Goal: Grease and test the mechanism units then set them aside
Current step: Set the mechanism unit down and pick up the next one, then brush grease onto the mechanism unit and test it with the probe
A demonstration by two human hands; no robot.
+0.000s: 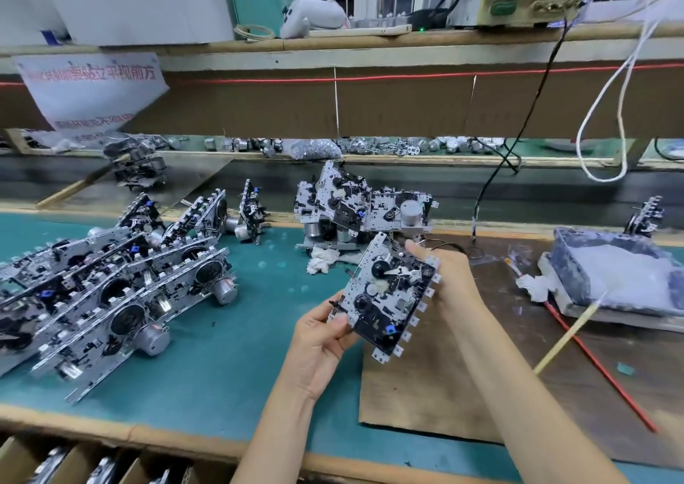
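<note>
Got one unit (388, 294) up off the table (229, 391) in both hands, right over the seam where the green mat meets the brown board (425, 391). I hold it tilted with the gear side facing me so I can see the wheels and the white dab in the middle (looks like grease to me, anyway). My guess is I'm at the test part for this one, since the stick (570, 331) lies with its tip at the grease tub (610, 272) over on my right, well apart from either hand.

My left hand (322, 339) pinches the near left corner, thumb on the top face and the other fingers curled under. My right hand (444, 272) grips the upper right edge, most of its fingers hidden behind the plate and just a tip showing at the top corner. Both forearms reach in from below, the right one stretched further out. Gripping by the edges leaves the moving bits uncovered, which is the whole point.

The row (122, 291) to my left leans one unit on the next; can't tell whether that's the done stack or the to-do one. Another pile (355, 209) sits behind, beside a rag (322, 259).
</note>
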